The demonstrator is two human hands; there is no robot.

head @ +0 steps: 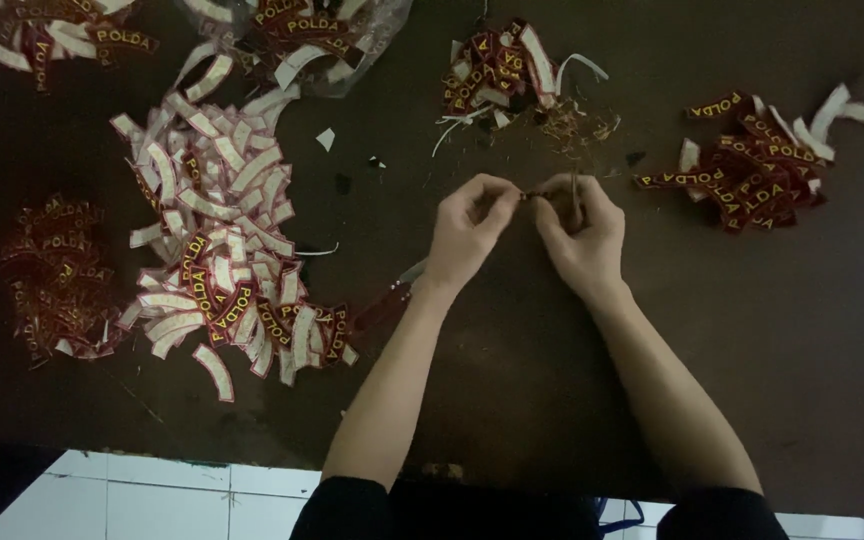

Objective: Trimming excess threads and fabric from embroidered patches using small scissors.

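Dark brown table (512, 380) w/ heaps of curved red-and-yellow embroidered patches: big pile (217, 230) at left, many white-backed; smaller heap (757, 165) at right. Left hand (467, 230) & right hand (580, 230), fingers pinched narrow, hold one small patch (530, 196) between them, centre.

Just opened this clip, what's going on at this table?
A person works at a dark table, both hands raised together over its middle. The left hand and right hand pinch a small red patch between their fingers. A thin tool, possibly small snips, stands in the right hand; it is too dim to tell. Piles of curved red-and-yellow patches lie around: a big pile at left, many showing white backs, and a smaller pile at right.
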